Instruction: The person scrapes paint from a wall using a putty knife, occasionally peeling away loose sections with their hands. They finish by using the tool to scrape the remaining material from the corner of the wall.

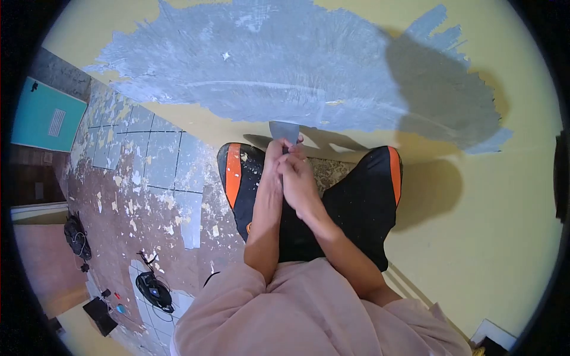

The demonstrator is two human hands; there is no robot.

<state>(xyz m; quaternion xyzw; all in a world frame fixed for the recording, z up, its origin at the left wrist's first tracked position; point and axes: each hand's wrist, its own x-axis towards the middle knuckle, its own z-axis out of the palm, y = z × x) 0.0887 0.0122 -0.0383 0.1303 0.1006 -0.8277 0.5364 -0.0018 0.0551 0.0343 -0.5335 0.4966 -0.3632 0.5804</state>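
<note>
A scraper (284,131) with a flat grey blade points up at the wall, its edge by the lower border of the bare grey patch (267,77). My left hand (275,155) is closed round it just behind the blade. Against the left hand, slightly nearer to me, my right hand (296,177) is closed too, wrapped over the handle end. The fingers hide most of the handle. Yellow paint (475,196) surrounds the patch on the wall.
My knees (356,202) in black trousers with orange stripes flank my hands. Paint flakes litter the tiled floor (160,160) to the left. A black coiled cable or device (153,291), a dark bag-like bundle (77,236) and a teal panel (50,115) are farther left.
</note>
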